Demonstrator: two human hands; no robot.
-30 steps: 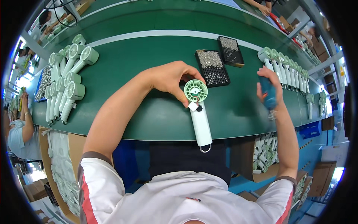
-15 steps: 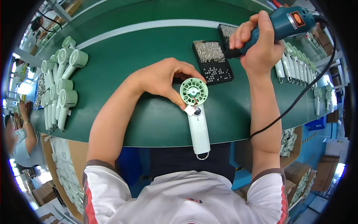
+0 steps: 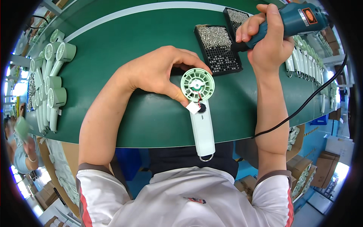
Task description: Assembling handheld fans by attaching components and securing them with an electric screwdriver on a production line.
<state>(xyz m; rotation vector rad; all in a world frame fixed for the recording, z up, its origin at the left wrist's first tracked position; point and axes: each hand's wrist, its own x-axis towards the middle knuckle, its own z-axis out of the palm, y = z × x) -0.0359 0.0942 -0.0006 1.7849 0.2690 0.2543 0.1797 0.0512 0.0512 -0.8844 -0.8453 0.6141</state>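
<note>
My left hand (image 3: 160, 72) grips a pale green handheld fan (image 3: 202, 125) by its round head, thumb and fingers curled around the rim. The slotted motor housing faces up. A small white tag or connector (image 3: 193, 108) hangs by thin wires beside my thumb. The fan's white handle points toward me, its end loop past the table edge. In my right hand (image 3: 270, 45) is a teal electric screwdriver (image 3: 297, 22), fingers wrapped round its body. Its dark nose points left, over the black screw tray (image 3: 229, 71), where small screws stand in holes and lie in a heap.
Behind the first tray is a second screw tray (image 3: 225, 15). Several fans (image 3: 56, 97) stand clustered at the left; a row of fans (image 3: 298, 62) lies at the right. The screwdriver's black cord (image 3: 302, 113) loops past my right forearm. A co-worker's hand (image 3: 29, 147) shows far left.
The whole view has shifted slightly. The screwdriver's nose has come nearer the screws in the front tray. My left hand keeps its hold on the fan. The co-worker's hands have moved.
</note>
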